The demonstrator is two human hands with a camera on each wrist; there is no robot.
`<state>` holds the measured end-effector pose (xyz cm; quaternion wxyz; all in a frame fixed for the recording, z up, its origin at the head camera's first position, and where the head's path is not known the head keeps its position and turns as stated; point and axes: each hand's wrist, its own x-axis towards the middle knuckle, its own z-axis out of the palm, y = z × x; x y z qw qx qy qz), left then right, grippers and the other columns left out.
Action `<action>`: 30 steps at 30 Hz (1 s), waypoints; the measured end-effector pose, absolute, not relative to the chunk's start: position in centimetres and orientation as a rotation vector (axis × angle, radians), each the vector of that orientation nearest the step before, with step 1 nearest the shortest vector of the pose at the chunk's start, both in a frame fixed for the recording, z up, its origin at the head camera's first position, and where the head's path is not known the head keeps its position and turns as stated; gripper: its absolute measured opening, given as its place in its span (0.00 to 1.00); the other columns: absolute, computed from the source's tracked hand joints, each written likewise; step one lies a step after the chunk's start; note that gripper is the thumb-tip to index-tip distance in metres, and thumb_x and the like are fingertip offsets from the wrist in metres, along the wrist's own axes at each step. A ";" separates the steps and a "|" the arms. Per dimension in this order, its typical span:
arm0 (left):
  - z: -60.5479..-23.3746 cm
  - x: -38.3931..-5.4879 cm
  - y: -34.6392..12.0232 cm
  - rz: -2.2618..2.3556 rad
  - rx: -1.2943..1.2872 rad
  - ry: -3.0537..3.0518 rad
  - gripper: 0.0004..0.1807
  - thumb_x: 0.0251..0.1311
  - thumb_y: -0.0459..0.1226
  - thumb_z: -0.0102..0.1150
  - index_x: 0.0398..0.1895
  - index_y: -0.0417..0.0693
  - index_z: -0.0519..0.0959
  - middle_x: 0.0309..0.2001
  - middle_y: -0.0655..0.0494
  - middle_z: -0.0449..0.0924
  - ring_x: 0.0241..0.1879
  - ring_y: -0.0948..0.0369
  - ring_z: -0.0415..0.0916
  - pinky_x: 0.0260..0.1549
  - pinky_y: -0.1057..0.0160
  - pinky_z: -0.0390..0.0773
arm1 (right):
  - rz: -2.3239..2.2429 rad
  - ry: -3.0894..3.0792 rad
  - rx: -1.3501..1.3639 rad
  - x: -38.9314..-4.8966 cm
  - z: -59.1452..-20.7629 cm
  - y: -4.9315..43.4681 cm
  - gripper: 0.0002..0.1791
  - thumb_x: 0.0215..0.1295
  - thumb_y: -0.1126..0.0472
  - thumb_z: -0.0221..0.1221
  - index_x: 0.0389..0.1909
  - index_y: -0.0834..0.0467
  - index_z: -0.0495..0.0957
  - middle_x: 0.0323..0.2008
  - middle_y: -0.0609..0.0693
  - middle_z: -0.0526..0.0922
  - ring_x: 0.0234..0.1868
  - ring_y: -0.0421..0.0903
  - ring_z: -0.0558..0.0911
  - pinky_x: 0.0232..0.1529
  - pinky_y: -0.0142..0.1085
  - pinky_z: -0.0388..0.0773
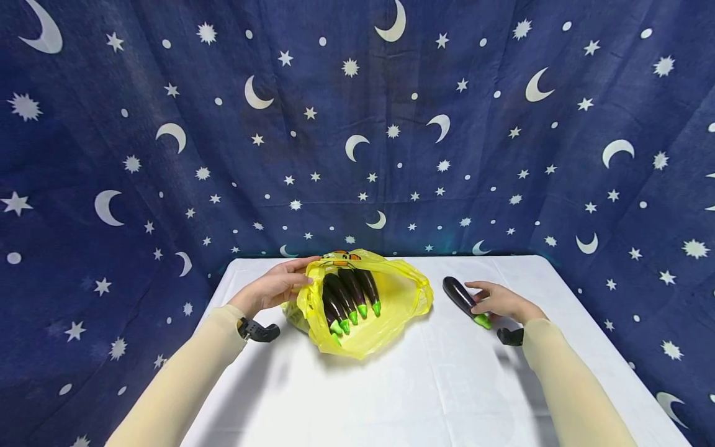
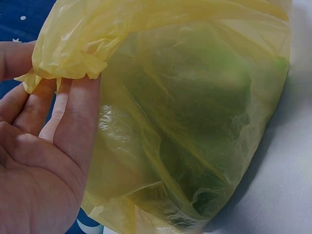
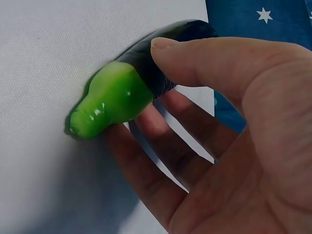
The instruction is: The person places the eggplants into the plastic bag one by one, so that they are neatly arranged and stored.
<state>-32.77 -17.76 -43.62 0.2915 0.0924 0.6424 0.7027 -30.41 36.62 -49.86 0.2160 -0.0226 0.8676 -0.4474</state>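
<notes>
A yellow plastic bag (image 1: pixel 391 310) lies on the table with its mouth facing me. Inside it several dark purple eggplants (image 1: pixel 349 292) with green stem ends lie side by side. At the bag's left, my left hand (image 1: pixel 276 285) holds the rim; in the left wrist view the gathered plastic edge (image 2: pixel 73 58) covers the fingertips. To the right of the bag, another eggplant (image 1: pixel 460 295) rests on the cloth. Around its stem half, my right hand (image 1: pixel 503 303) has the thumb on top and the fingers along the side. Its green cap (image 3: pixel 109 97) points toward me.
A white cloth covers the table (image 1: pixel 402 397). Behind it hangs a dark blue curtain (image 1: pixel 357 186) with moons and stars. Each wrist wears a black camera mount, one at the left (image 1: pixel 259 330) and one at the right (image 1: pixel 509 336).
</notes>
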 end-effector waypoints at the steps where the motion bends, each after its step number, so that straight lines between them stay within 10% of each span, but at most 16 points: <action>1: -43.6 -32.8 -17.8 1.872 0.246 1.716 0.39 0.69 0.26 0.54 0.81 0.49 0.56 0.75 0.35 0.59 0.53 0.54 0.81 0.50 0.52 0.84 | -1.236 2.403 -0.056 -30.5 -49.9 36.6 0.46 0.62 0.67 0.66 0.78 0.64 0.55 0.60 0.68 0.71 0.45 0.51 0.77 0.38 0.44 0.80; 30: -43.8 -32.8 -17.8 1.873 0.234 1.708 0.38 0.69 0.26 0.55 0.81 0.49 0.58 0.72 0.40 0.65 0.53 0.54 0.81 0.51 0.51 0.83 | -1.160 2.376 -0.026 -30.7 -49.9 36.3 0.52 0.58 0.71 0.67 0.81 0.57 0.51 0.66 0.70 0.63 0.49 0.56 0.76 0.40 0.47 0.84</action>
